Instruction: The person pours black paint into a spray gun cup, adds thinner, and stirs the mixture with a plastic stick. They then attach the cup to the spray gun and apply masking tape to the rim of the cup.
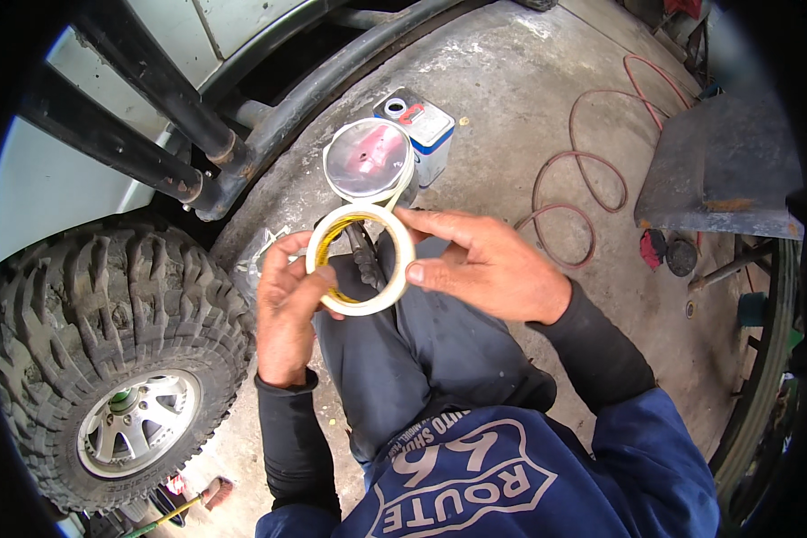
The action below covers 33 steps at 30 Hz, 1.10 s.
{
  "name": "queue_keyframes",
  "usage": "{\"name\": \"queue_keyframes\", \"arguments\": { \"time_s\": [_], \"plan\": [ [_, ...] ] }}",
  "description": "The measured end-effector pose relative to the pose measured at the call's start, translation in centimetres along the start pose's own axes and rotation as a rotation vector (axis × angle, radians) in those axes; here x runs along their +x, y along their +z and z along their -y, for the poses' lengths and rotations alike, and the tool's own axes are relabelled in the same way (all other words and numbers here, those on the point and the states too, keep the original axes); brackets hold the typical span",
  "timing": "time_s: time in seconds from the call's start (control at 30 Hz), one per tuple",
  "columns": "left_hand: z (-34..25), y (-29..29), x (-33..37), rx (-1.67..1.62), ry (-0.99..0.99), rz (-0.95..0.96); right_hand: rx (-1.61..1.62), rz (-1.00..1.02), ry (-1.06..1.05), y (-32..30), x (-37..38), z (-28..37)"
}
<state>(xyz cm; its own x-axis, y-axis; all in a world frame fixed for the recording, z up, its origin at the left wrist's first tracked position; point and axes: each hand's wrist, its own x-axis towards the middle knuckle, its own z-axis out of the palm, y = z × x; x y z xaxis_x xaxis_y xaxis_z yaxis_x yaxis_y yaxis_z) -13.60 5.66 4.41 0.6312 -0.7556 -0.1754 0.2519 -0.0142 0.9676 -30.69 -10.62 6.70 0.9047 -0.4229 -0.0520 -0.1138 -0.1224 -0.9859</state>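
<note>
Ahead of my lap, both hands are on a roll of masking tape (403, 247), cream outside with a yellow inner core. My left hand (287, 300) grips its left side, thumb on the near side at the core. At the right side my right hand (489, 269) has its thumb against the rim and its index finger near the top edge. There, a short strip of tape appears to stand away from the roll. Through the ring shows a dark metal object, its kind unclear. Just beyond stands a round tub (368, 161) with a clear, pink-smeared top.
A rectangular metal can (421, 130) stands behind the tub. At left are a large knobbly tyre (108, 314) and the vehicle's black tube bars (134, 125). A red hose (578, 157) loops over the concrete floor. A dark metal bench (726, 170) is at right.
</note>
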Motion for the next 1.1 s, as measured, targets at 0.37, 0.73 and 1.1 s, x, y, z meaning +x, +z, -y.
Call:
{"name": "queue_keyframes", "arguments": {
  "time_s": [0.37,0.73,1.1],
  "plan": [
    [-2.8,-7.5,5.3,0.089,0.245,-0.191,-0.836,0.141,-0.624,-1.6,16.4,7.6],
    [1.1,-6.2,8.4,-0.238,0.183,-0.169,-0.581,0.747,0.025,3.9,27.3,7.1],
    [3.7,6.2,6.2,0.440,0.506,-0.262,-0.557,0.742,0.074,-1.2,30.4,5.8]
  ]
}}
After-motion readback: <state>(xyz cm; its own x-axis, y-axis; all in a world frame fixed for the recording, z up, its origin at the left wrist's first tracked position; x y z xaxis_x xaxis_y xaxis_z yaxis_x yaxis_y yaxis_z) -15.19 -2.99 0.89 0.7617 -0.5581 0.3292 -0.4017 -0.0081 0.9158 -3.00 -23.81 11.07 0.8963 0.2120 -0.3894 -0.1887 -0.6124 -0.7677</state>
